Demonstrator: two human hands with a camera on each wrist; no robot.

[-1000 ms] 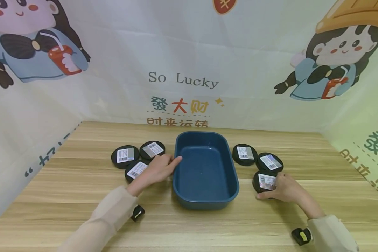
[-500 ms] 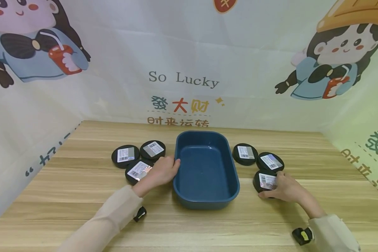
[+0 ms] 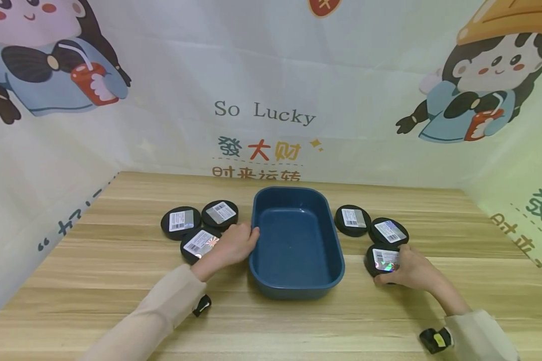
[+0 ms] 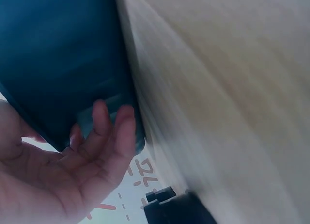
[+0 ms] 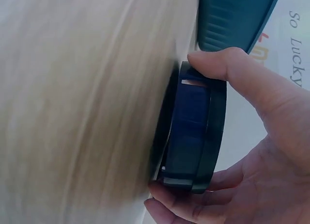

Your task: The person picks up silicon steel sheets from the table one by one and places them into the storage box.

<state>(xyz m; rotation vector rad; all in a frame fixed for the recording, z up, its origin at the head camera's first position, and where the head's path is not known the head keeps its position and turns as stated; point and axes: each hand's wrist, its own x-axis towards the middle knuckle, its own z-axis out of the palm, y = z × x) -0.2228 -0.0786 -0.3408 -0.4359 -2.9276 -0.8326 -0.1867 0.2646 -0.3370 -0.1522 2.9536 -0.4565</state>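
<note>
In the head view a deep blue rectangular bin [image 3: 293, 245] stands at the middle of the table. My left hand [image 3: 232, 244] holds its left side: in the left wrist view the fingers [image 4: 127, 132] lie against the outer wall and the thumb goes over the rim. My right hand [image 3: 413, 268] grips a flat round black case [image 3: 384, 258] with a white barcode label, thumb on one side and fingers on the other. The right wrist view shows this case's dark blue slotted side [image 5: 189, 124]; it looks slightly tilted, with its lower edge close to the table.
Two similar round cases, one farther back [image 3: 353, 220] and one adjoining the held one [image 3: 389, 231], lie right of the bin. Left of it sit three more, at the outer left [image 3: 180, 222], the back [image 3: 220, 213] and the front [image 3: 200, 244]. A printed cloth [image 3: 262, 75] backs the wooden table [image 3: 298, 328].
My left hand's fingers and thumb have closed in on the bin's left rim, and the forearm shifted slightly right. The right hand keeps its hold on the case, almost unmoved.
</note>
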